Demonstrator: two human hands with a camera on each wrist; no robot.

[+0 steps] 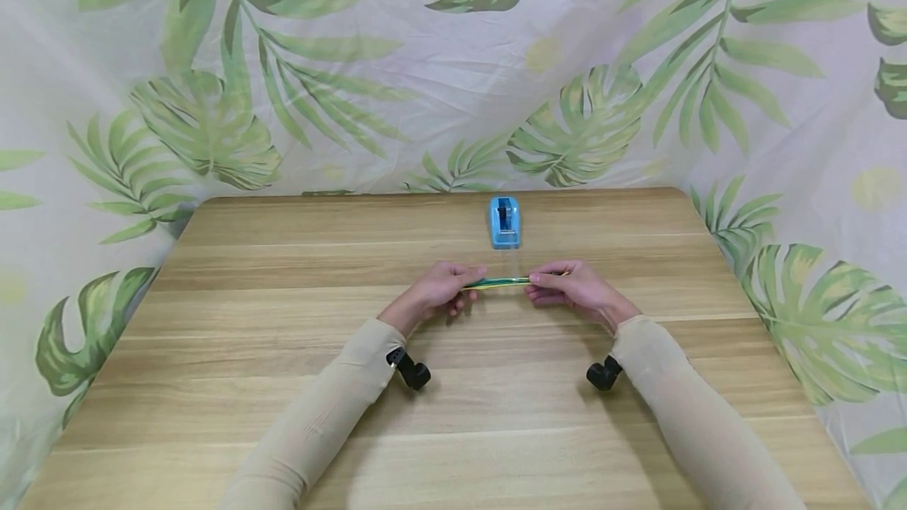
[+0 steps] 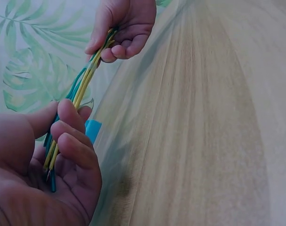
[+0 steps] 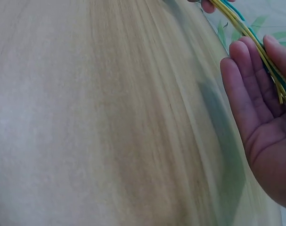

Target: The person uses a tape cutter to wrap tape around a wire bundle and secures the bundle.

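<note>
A thin bundle of green and yellow wires [image 1: 499,283] stretches sideways between both hands, just above the table. My left hand [image 1: 441,286] pinches its left part between thumb and fingers; in the left wrist view the wire ends lie over the curled fingers. At the other end, my right hand [image 1: 575,286] pinches the bundle with the thumb, its other fingers fairly straight in the right wrist view. A faint strip of clear tape [image 1: 511,262] runs from the blue tape dispenser [image 1: 505,223] toward the middle of the wires. Whether it sticks to them is hard to see.
The wood-grain table [image 1: 524,447] spreads under both arms, with the dispenser near its back edge. Behind and beside it hangs a leaf-printed cloth [image 1: 453,85]. A small black camera [image 1: 414,372] sticks out from each sleeve.
</note>
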